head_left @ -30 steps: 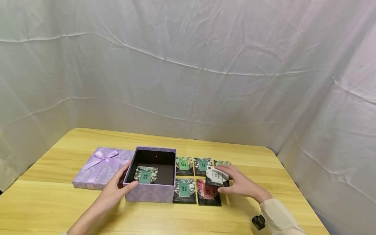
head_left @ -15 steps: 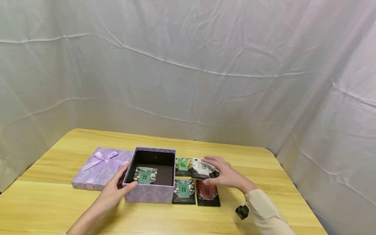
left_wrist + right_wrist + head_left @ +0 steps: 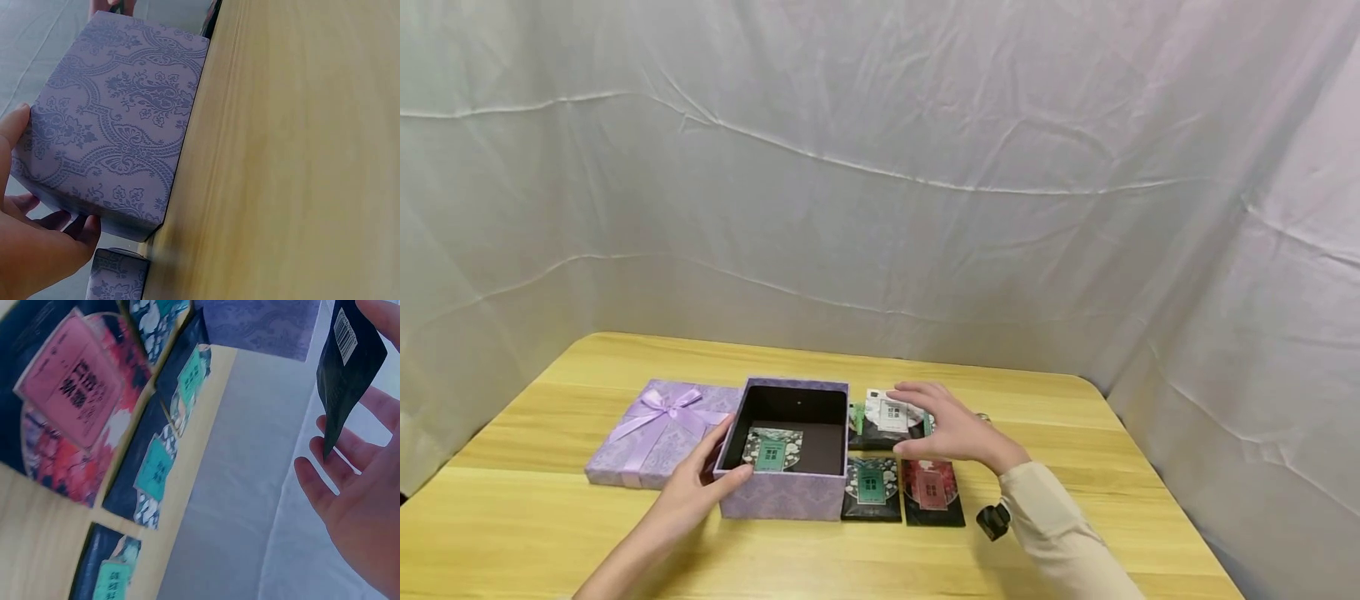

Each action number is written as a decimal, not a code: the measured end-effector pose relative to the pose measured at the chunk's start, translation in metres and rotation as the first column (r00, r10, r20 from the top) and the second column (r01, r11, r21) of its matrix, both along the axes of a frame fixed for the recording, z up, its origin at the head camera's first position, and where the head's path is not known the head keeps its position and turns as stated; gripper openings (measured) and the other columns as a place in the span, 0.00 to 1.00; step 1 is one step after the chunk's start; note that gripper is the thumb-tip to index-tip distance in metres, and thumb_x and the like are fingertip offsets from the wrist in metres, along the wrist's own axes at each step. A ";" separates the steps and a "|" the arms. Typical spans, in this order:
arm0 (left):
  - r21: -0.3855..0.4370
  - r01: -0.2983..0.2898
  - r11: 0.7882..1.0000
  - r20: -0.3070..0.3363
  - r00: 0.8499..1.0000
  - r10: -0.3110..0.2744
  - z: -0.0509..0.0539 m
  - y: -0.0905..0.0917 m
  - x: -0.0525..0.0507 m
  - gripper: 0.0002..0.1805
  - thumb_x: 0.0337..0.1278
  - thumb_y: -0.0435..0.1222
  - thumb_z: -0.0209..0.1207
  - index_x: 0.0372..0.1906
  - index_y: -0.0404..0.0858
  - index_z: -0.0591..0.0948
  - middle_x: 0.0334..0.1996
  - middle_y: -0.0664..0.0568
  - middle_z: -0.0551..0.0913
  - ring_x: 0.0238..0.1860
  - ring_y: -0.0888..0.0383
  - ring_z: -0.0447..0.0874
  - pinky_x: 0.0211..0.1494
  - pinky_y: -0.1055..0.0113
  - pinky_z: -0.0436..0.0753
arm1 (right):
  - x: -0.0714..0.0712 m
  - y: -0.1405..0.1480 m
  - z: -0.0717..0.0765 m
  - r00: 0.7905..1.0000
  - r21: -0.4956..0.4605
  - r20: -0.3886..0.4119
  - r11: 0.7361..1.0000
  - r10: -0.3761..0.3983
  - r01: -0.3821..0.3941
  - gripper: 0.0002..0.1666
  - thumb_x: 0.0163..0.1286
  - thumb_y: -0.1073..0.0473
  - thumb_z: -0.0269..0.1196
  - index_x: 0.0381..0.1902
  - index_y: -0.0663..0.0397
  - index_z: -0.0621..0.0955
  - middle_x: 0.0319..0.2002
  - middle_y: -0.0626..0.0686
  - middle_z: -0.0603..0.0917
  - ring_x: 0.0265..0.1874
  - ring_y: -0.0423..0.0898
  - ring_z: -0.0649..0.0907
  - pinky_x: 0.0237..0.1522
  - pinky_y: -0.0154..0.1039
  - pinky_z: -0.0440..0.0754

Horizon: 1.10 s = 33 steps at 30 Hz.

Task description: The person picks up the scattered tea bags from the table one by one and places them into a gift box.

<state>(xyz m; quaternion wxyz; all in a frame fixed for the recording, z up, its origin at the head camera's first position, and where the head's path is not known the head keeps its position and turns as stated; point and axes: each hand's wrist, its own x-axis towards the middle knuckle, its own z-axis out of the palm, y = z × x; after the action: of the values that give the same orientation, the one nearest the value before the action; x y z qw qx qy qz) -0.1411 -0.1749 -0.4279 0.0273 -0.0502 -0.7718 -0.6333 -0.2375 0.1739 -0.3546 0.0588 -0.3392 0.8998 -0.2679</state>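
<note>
My left hand holds the near left corner of an open purple gift box, thumb on the front and fingers along the left side. One green-labelled tea sachet lies inside at the left. My right hand pinches a white-and-black tea sachet between thumb and fingers, right of the box. In the right wrist view that sachet's dark back with a barcode shows, raised above the table. Below it, back-row sachets are partly hidden, among them a green one.
A front-row green-labelled sachet and a red sachet lie flat right of the box. The purple lid with its ribbon bow lies to the left. Pale cloth hangs behind the wooden table.
My right hand has carried the white-and-black sachet leftward over the back row toward the box. The left hand has stayed on the box corner.
</note>
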 end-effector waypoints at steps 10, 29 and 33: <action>0.004 -0.005 1.000 -0.007 1.000 0.005 0.001 -0.002 -0.001 0.42 0.63 0.34 0.60 0.76 0.37 0.51 0.66 0.29 0.63 0.60 0.40 0.69 0.50 0.74 0.75 | -0.002 -0.033 0.012 0.997 0.055 -0.027 0.996 0.075 -0.073 0.45 0.59 0.39 0.66 0.72 0.45 0.67 0.71 0.54 0.62 0.69 0.53 0.59 0.63 0.61 0.62; -0.004 -0.006 1.000 0.004 1.000 0.006 0.003 -0.002 0.000 0.42 0.63 0.33 0.60 0.76 0.37 0.51 0.67 0.27 0.61 0.60 0.36 0.70 0.50 0.74 0.75 | 0.002 -0.080 0.025 0.988 0.071 -0.056 0.988 0.144 -0.139 0.45 0.60 0.38 0.66 0.72 0.43 0.66 0.71 0.51 0.63 0.70 0.49 0.59 0.64 0.56 0.62; -0.004 -0.005 1.000 0.006 1.000 0.005 0.002 -0.002 0.000 0.42 0.63 0.33 0.60 0.76 0.37 0.51 0.67 0.27 0.61 0.60 0.35 0.70 0.50 0.74 0.76 | 0.000 -0.089 0.023 0.989 0.053 -0.042 0.989 0.143 -0.141 0.46 0.59 0.39 0.67 0.72 0.42 0.66 0.71 0.50 0.63 0.70 0.49 0.59 0.65 0.56 0.61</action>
<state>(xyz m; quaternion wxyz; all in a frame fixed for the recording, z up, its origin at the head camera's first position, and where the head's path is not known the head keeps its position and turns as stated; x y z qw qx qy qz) -0.1408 -0.1765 -0.4259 0.0264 -0.0462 -0.7734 -0.6317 -0.2376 0.0854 -0.3320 0.0657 -0.4071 0.8808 -0.2325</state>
